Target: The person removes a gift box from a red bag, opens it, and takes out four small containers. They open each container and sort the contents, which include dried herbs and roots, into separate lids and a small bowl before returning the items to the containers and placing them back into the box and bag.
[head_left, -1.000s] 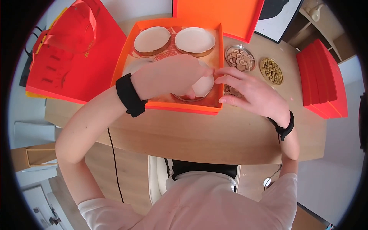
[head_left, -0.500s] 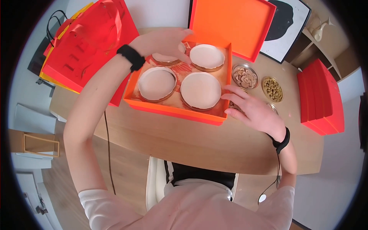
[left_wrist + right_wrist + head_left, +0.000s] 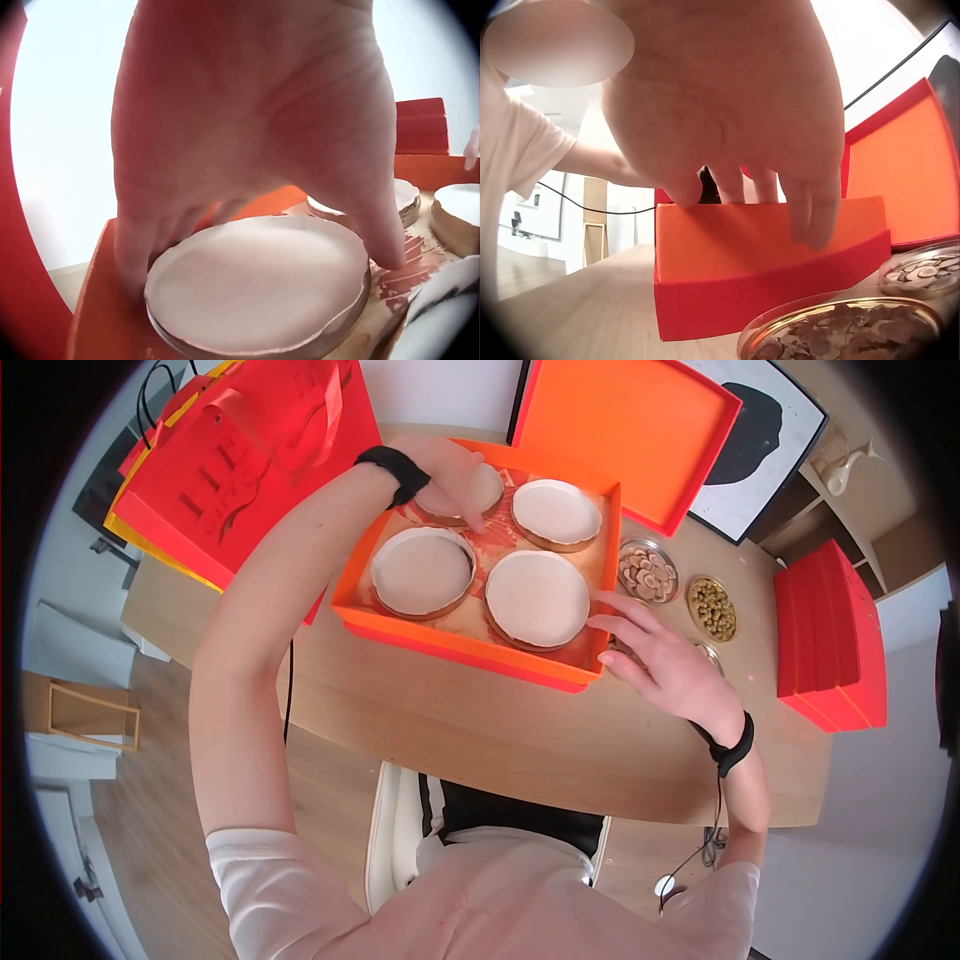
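White-topped round container (image 3: 255, 289) sits inside the orange cardboard box (image 3: 455, 642), at its far left, between the thumb and fingers of our left hand (image 3: 447, 472), which spread astride its rim. Our right hand (image 3: 690, 672) touches the box's right wall with extended fingers.

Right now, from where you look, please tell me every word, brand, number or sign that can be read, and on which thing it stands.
No text can be quoted with certainty.
Red bag: letter-like marks and a small script, too blurred to read.
Open box: no words that I can make out.
Red boxes on the right: none that I can make out.
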`<control>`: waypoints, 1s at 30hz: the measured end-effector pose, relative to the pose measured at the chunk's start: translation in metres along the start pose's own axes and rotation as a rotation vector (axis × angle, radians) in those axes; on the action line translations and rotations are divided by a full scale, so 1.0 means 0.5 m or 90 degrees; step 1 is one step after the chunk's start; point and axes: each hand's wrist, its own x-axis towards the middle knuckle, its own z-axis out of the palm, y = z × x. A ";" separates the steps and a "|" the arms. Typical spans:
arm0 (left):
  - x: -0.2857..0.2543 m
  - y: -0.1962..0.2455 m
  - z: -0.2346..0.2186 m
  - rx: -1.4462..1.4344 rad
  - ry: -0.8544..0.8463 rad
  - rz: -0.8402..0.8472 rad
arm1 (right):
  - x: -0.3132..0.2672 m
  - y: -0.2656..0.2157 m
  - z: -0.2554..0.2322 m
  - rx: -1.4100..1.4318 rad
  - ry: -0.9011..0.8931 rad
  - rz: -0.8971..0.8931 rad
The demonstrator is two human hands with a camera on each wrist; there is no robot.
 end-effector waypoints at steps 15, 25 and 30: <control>0.002 0.005 -0.002 -0.007 0.044 0.022 | 0.002 0.005 -0.002 0.024 -0.010 0.004; 0.000 0.014 0.010 0.051 0.141 0.060 | 0.004 0.006 0.003 0.046 -0.008 0.005; 0.013 0.007 0.031 0.036 0.148 0.038 | 0.008 0.017 0.010 0.059 0.005 -0.022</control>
